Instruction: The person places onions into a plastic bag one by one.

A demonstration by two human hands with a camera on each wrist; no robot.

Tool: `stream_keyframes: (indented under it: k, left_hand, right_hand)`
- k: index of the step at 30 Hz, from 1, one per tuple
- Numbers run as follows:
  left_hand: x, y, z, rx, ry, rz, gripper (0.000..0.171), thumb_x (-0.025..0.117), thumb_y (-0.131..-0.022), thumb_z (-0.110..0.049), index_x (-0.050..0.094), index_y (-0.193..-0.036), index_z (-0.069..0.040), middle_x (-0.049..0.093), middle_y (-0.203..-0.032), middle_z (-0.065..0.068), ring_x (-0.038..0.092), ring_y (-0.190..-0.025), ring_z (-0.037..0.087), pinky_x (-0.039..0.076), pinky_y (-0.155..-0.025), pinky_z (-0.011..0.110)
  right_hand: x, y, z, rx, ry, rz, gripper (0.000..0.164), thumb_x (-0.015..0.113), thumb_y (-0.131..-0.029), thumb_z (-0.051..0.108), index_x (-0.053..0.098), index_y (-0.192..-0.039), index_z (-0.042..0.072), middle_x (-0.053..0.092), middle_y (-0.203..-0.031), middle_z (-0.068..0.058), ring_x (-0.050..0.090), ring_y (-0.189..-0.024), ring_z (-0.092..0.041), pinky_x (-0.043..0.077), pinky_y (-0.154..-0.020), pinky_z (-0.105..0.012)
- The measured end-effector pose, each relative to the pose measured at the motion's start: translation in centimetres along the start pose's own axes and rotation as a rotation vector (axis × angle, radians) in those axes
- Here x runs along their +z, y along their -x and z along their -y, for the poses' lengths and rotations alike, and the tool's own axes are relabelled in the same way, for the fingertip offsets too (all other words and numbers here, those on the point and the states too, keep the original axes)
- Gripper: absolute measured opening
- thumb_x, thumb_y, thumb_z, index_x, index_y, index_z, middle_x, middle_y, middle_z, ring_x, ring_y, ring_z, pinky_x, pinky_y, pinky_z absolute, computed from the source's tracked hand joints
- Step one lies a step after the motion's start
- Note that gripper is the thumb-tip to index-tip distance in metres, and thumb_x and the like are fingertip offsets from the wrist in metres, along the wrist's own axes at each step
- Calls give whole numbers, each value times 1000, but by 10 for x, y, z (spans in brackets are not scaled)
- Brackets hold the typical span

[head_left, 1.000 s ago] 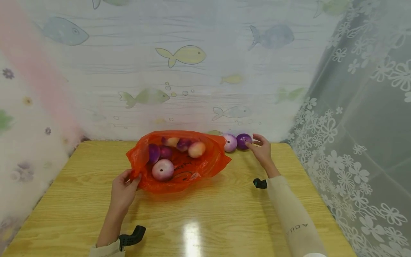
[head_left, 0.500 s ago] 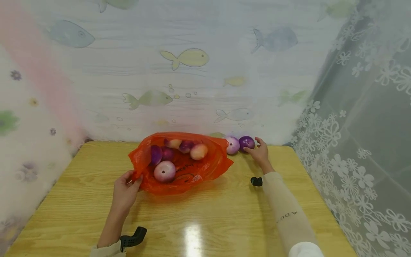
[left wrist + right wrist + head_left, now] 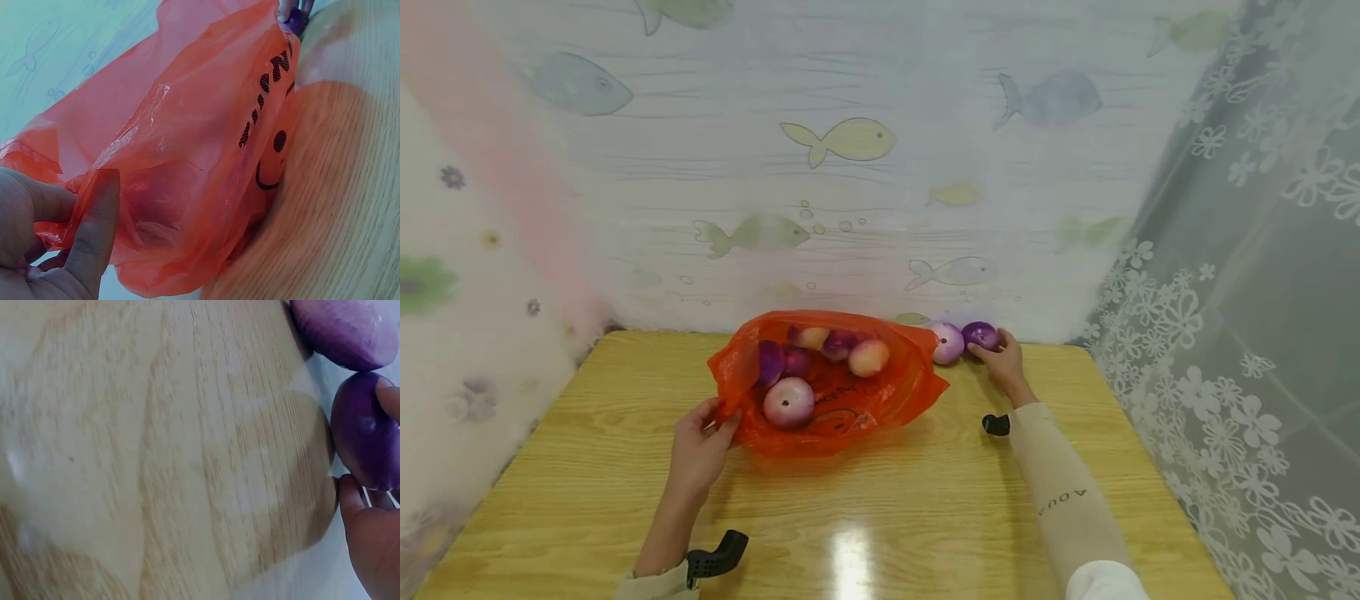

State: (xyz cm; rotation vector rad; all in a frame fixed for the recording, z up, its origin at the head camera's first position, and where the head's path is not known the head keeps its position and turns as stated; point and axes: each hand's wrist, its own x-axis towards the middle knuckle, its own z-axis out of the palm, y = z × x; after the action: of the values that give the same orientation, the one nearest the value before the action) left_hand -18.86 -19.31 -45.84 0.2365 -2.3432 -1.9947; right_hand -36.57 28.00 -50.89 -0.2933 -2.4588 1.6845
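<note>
In the head view, my left hand point(image 3: 698, 446) pinches the left edge of a red plastic bag point(image 3: 880, 408) between thumb and fingers. The bag gapes toward me, showing a pale purple onion point(image 3: 788, 403), several darker purple round pieces and a peach-coloured one point(image 3: 868, 358). Beyond the bag's right side, my right hand point(image 3: 1004, 365) grips a glossy dark purple onion point(image 3: 981, 337). In the right wrist view the thumb lies on this onion and fingers reach round its other side. A second pale purple onion point(image 3: 948, 342) touches it, partly behind the bag's edge.
A wood-grain table point(image 3: 865, 508) lies under everything. Close behind the bag and onions rises a fish-patterned backdrop point(image 3: 850, 275). A flower-patterned curtain point(image 3: 1232, 400) borders the right side. A black wrist mount point(image 3: 718, 557) sticks out from the left wrist.
My right hand has moved in closer to the dark purple onion, its fingers now against it. The left hand keeps its hold on the bag. The head view has shifted slightly.
</note>
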Motion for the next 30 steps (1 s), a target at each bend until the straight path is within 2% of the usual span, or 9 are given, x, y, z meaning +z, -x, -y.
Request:
stream_keyframes:
  k: [7,17,24,27,30]
  left_hand:
    - [0,1,1,-3,6,3,37,51,-106,-10,49,-140,5,50,-137,23,61,-89,-7,55,-79,14]
    - [1,1,4,1,9,-2,36,52,-106,-10,51,-138,6,51,-135,22,61,-89,-6,56,-77,14]
    - [0,2,3,5,1,-10,37,52,-106,-12,51,-139,6,51,-135,22,61,-88,-6,55,-76,13]
    - [-1,2,3,11,5,-15,37,51,-106,-11,51,-139,6,52,-134,21,61,-88,-5,55,-76,13]
    - [-1,2,2,18,11,-18,37,52,-106,-11,51,-139,6,51,-134,22,61,-88,-5,55,-76,13]
  right_hand:
    - [1,0,-1,-12,-6,-6,73,71,-96,15,31,-154,-6,38,-153,-30,42,-138,-42,38,-115,-48]
    - [-2,3,-4,-18,-7,-59,74,75,-92,15,35,-150,-6,42,-149,-29,47,-132,-41,41,-112,-46]
    - [-11,8,-8,-14,-25,-133,75,78,-90,18,38,-148,-8,43,-146,-29,47,-131,-40,40,-112,-47]
    - [-14,10,-7,-18,-25,-163,76,79,-89,22,40,-148,-7,44,-146,-27,47,-130,-38,42,-111,-45]
    - [-15,13,-2,-28,-41,-177,76,80,-88,22,41,-147,-5,46,-145,-25,51,-125,-36,47,-102,-38]
